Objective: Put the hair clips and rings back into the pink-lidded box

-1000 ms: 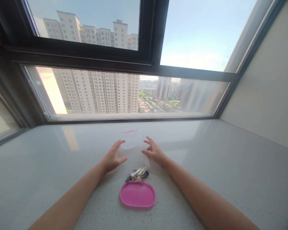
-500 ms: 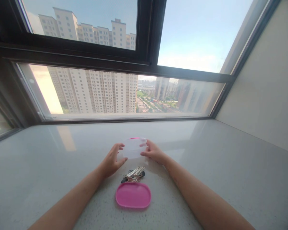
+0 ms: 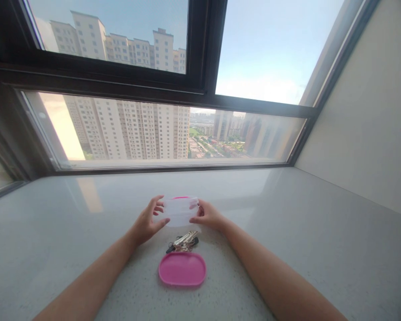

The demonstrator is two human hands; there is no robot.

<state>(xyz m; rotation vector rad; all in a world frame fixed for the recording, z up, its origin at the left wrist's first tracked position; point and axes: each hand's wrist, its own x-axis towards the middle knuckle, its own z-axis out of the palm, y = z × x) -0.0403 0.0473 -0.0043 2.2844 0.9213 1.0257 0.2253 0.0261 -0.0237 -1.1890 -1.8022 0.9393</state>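
Note:
A clear, frosted plastic box point(image 3: 177, 215) is held between my two hands above the sill, with a strip of pink along its far top edge. My right hand point(image 3: 207, 215) grips its right side, thumb in front and fingers showing faintly through the plastic. At its left side, my left hand point(image 3: 151, 220) curves around the edge, thumb at the near lower corner. Just nearer to me lies a small heap of metal keys or clips point(image 3: 184, 242) with black pieces; their exact kind is hard to make out. A pink oval lid or shallow tray point(image 3: 182, 269) touches the near side of that heap.
Everything rests on a pale speckled windowsill point(image 3: 130, 285). A dark window frame point(image 3: 173, 168) closes off the far side, with tall buildings outside. On the right stands a white wall point(image 3: 361, 133).
Both hands and the plastic box have shifted slightly left and toward me. The camera view has also turned a little. The heap and the pink oval piece stay on the sill.

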